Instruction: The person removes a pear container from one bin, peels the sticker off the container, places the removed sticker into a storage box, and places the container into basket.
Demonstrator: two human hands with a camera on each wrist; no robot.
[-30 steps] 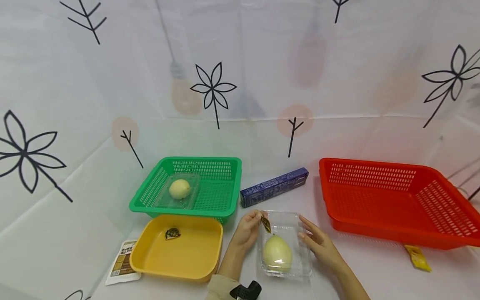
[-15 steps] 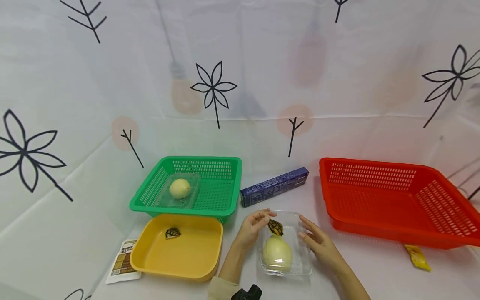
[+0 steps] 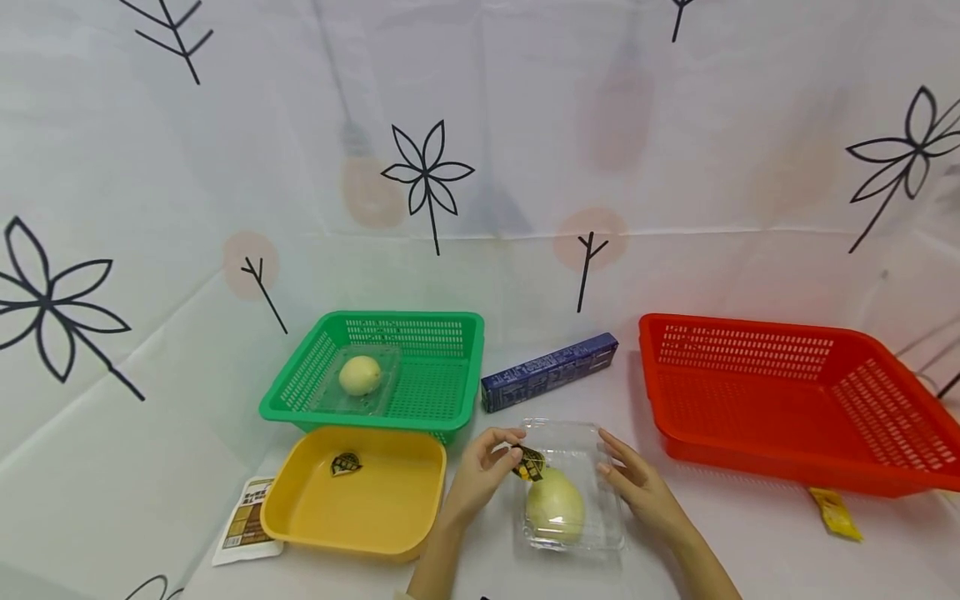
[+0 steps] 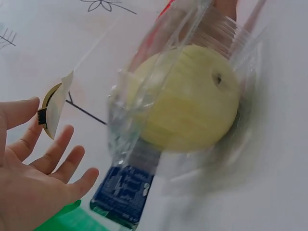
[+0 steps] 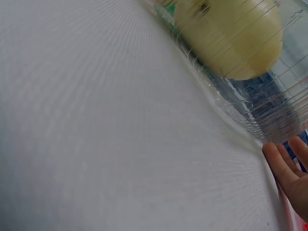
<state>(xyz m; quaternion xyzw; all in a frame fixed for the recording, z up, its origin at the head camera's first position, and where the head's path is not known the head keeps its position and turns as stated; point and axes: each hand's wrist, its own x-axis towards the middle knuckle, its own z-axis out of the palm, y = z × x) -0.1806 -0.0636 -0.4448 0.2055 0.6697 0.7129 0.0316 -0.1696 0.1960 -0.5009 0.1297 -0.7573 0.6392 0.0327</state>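
My left hand pinches a small black-and-gold sticker between thumb and forefinger, its other fingers spread. In the left wrist view the sticker is edge-on, with its pale back curling away. It hangs over the left part of a clear plastic clamshell box, apart from or touching the lid, I cannot tell. Inside the box lies a pale yellow fruit. My right hand rests its fairly straight fingers against the box's right side.
Left stands a yellow tray with a similar sticker inside. Behind it, a green basket holds another boxed fruit. A blue carton, a red basket, a yellow packet and a white-brown pouch lie around.
My left hand carried the sticker rightward over the box, turning its printed face up, then drew back slightly left and nearer. The right hand and box stay in place.
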